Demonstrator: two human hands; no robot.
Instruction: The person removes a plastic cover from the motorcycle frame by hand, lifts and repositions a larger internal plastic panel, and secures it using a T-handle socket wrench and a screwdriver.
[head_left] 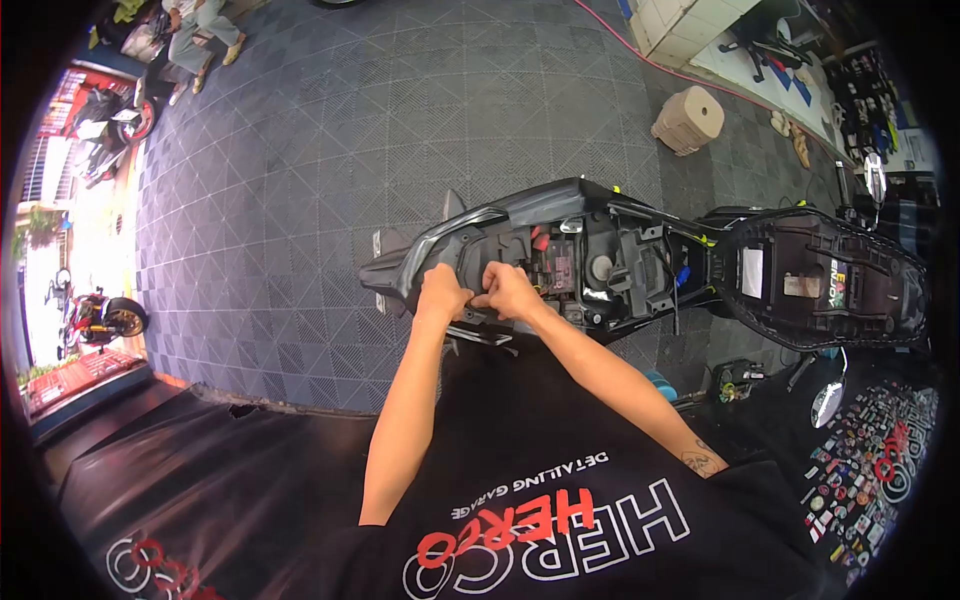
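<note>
Left hand [443,292] and right hand [508,292] both mid-frame, on the rear section of a black motorcycle [545,205]. Bike runs sideways from centre left to the right edge, pointed tail [383,277] toward the left.

Fingers of both hands curled in, fingertips nearly meeting just below frame centre, over the dark parts by the tail. Looks like a pinch, but the hands cover the spot; can't tell what, if anything, is gripped.

Body is opened up. Right of the right hand: a red part [541,240], a reddish block [562,266], then a round pale cap [601,268]. Blue piece [684,276] further right. Seat [775,312] at centre right, underside facing the camera, with a white label [752,273] and an "ENJOY" sticker [836,283]. One mirror [875,180] above the seat, another mirror [828,402] below it.

Surroundings: grey tiled floor [330,130], beige stool [688,118] upper right, pink hose [612,30] along the top right. Seated person [195,35] upper left. Red-and-black motorcycle [95,322] parked at the left edge. Sticker-covered surface [870,480] lower right. Wearer's black shirt [490,410] fills bottom centre, "HERCO" print [548,540] across it.
</note>
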